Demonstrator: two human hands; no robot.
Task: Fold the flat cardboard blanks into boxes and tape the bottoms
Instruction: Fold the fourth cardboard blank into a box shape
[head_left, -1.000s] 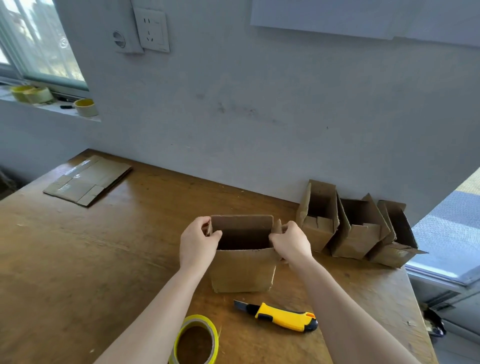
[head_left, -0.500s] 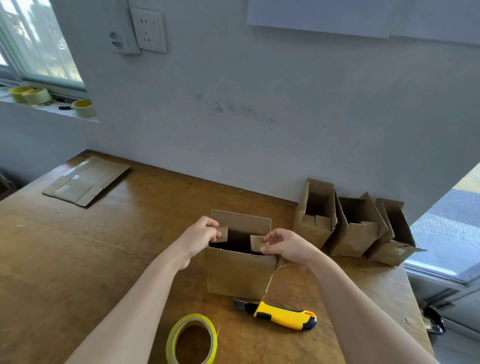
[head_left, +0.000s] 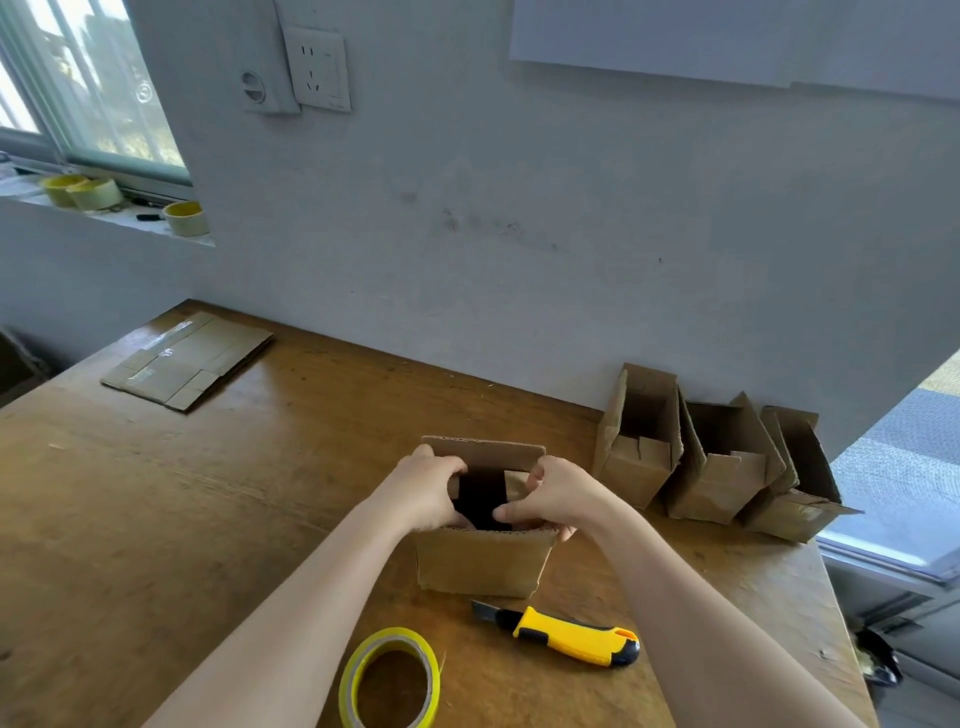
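Both hands have pushed the short flaps further down into the box; left hand and right hand pinch them, box upright on the tabletop just behind the yellow knife

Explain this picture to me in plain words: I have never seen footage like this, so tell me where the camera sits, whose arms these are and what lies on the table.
There is no machine here. The camera is worn on a person's head and looks forward and down, so the two bare arms belong to its wearer. The left hand and right hand grip the top of an open cardboard box standing on the wooden table, pressing its small side flaps inward. Near the wearer lie a yellow tape roll and a yellow utility knife. Three folded boxes stand in a row by the wall on the right. A stack of flat cardboard blanks lies at the far left. More tape rolls sit on the windowsill.
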